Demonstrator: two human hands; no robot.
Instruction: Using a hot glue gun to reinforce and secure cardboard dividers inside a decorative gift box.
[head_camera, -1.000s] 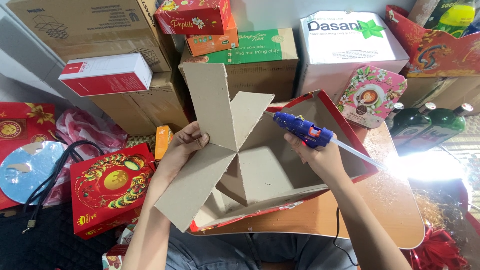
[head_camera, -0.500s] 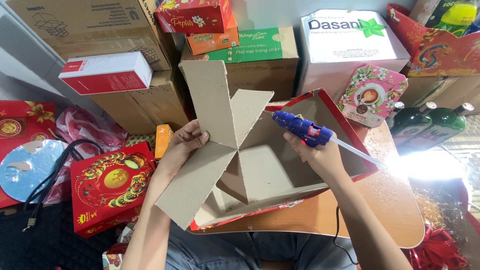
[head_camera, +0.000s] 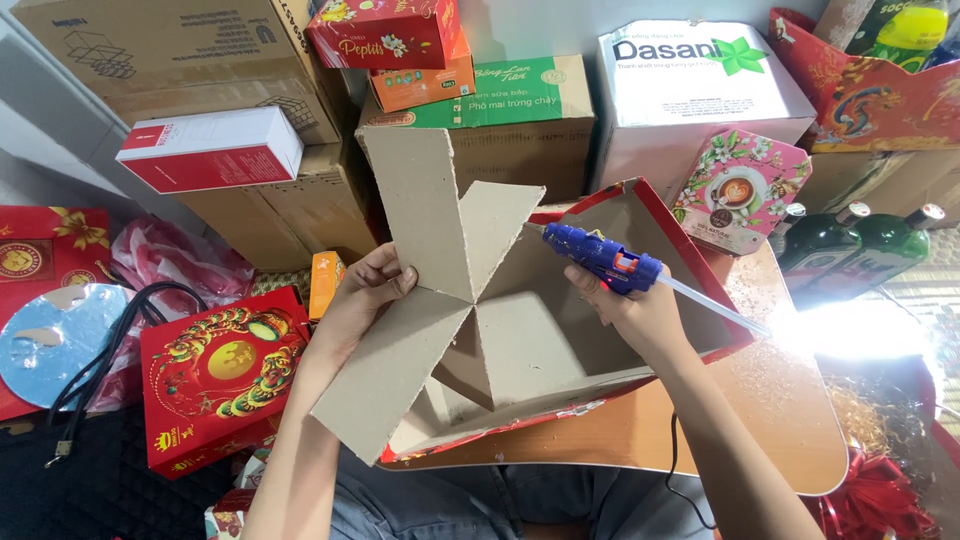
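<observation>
A grey cardboard divider (head_camera: 430, 300), made of crossed strips, stands tilted inside a red-edged tray box (head_camera: 690, 250) that lies on a small wooden table (head_camera: 760, 420). My left hand (head_camera: 365, 295) grips the divider's left wing from behind. A blue glue gun (head_camera: 600, 260) sits in my right hand (head_camera: 640, 315), its nozzle aimed left toward the divider's centre fold. A clear glue stick sticks out of the gun's back end toward the right.
Stacked cardboard cartons (head_camera: 200, 60) and red gift boxes (head_camera: 215, 375) crowd the left and back. A white carton (head_camera: 700, 90), a pink hexagonal tin (head_camera: 740, 190) and two green bottles (head_camera: 850, 245) stand at the right. A black cord lies at the left.
The divider and both hands have barely shifted. The glue gun stays pointed at the divider's centre.
</observation>
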